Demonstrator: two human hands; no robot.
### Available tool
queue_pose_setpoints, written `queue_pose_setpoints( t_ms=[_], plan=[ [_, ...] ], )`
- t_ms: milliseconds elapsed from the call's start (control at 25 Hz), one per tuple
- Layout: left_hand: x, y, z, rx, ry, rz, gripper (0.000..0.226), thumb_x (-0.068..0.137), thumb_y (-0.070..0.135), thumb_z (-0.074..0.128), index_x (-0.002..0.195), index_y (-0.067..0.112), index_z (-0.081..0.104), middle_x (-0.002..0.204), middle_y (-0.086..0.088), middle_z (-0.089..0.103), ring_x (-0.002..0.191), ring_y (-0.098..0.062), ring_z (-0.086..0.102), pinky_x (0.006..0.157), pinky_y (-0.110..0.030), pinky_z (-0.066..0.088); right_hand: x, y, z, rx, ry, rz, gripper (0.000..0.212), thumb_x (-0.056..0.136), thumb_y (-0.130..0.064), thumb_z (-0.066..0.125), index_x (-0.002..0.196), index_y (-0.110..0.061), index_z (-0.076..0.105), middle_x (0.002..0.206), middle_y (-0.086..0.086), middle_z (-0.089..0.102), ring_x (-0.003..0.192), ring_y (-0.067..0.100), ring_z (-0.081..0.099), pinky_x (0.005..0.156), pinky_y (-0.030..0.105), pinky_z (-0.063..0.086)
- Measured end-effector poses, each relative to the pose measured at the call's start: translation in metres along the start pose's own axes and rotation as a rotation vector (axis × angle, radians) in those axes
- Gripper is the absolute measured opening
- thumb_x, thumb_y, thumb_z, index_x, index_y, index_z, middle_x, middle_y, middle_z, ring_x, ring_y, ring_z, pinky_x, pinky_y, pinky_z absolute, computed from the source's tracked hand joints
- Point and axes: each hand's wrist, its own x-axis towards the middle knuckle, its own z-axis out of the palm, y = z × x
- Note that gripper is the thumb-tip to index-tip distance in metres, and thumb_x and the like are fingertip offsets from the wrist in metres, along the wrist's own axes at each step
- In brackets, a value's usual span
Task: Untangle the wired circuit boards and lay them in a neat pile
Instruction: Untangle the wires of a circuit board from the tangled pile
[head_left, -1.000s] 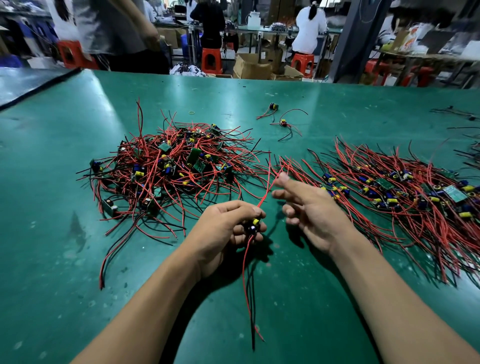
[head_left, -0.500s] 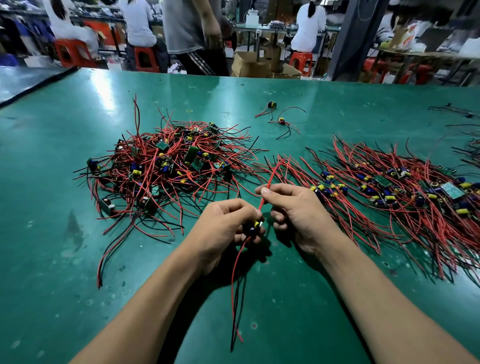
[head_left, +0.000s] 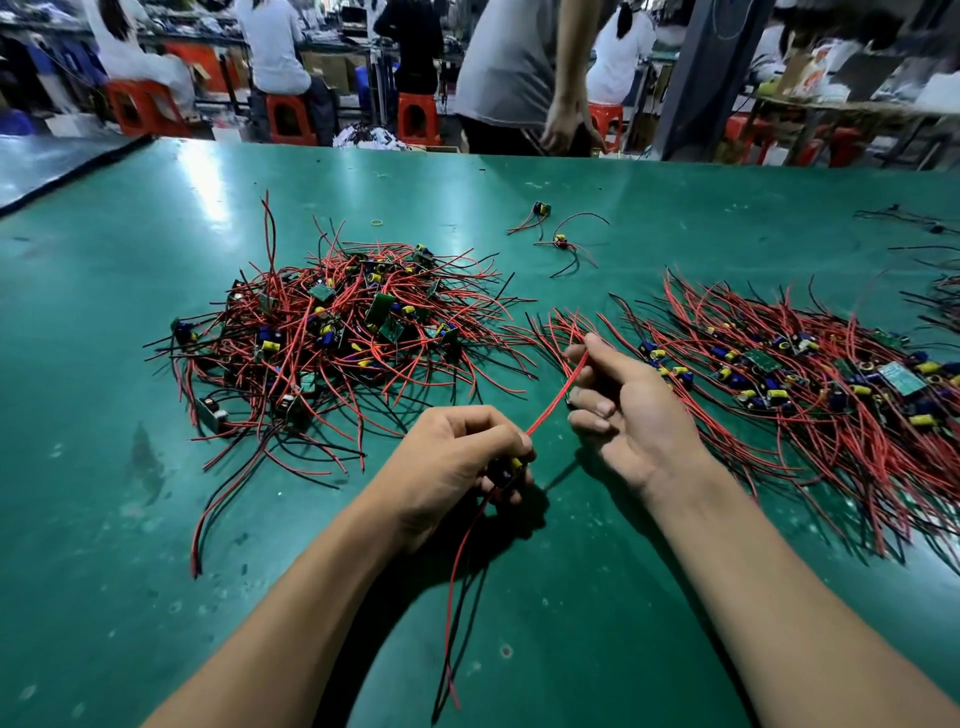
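My left hand (head_left: 457, 457) grips a small circuit board (head_left: 511, 467) with a yellow part; most of the board is hidden by my fingers. Its red and black wires (head_left: 457, 582) hang down toward me. Two red wires (head_left: 556, 397) run from the board up to my right hand (head_left: 623, 410), which pinches them between thumb and forefinger. A tangled heap of wired boards (head_left: 332, 338) lies to the left on the green table (head_left: 104, 519). On the right, a combed-out pile of boards (head_left: 779, 384) lies with its wires roughly parallel.
Two loose wired boards (head_left: 558, 239) lie farther back in the middle, with a small rubber band (head_left: 376, 222) near them. More wires (head_left: 924, 228) lie at the far right edge. A person (head_left: 519, 78) stands at the table's far side; others sit on red stools behind.
My right hand has slid outward along the red wires, drawing them straight and away from the board. The person behind the table has walked to the right.
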Motion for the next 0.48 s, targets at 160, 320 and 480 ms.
queue_pose_setpoints(
  t_ms=[160, 320, 480],
  plan=[
    [0.0003, -0.0006, 0.0004, 0.047, 0.008, 0.017, 0.015, 0.077, 0.008, 0.069, 0.063, 0.012, 0.07, 0.065, -0.013, 0.062, 0.053, -0.024, 0.056, 0.059, -0.032, 0.043, 0.001, -0.0073, -0.002, 0.217, -0.034, 0.156, 0.033, 0.097, -0.019, 0.055, 0.065, -0.01, 0.056, 0.051, -0.005, 0.037, 0.03, 0.003, 0.024, 0.027, 0.015, 0.019],
    [-0.0021, 0.0008, -0.0004, 0.036, 0.007, 0.01, 0.009, 0.069, 0.013, 0.068, 0.061, 0.011, 0.069, 0.07, -0.017, 0.06, 0.059, -0.027, 0.056, 0.06, -0.032, 0.042, 0.0006, -0.0072, -0.0034, 0.141, -0.074, 0.075, 0.024, 0.095, -0.023, 0.059, 0.076, -0.008, 0.061, 0.056, -0.004, 0.042, 0.033, 0.001, 0.025, 0.03, 0.012, 0.019],
    [-0.0019, -0.0005, -0.0019, 0.007, 0.001, -0.007, 0.008, 0.068, 0.013, 0.068, 0.06, 0.012, 0.069, 0.072, -0.018, 0.06, 0.066, -0.029, 0.056, 0.061, -0.032, 0.042, 0.0007, -0.0088, -0.0042, 0.215, -0.048, 0.079, 0.024, 0.085, -0.017, 0.064, 0.063, -0.007, 0.06, 0.054, -0.004, 0.04, 0.03, 0.002, 0.024, 0.029, 0.013, 0.019]
  ],
)
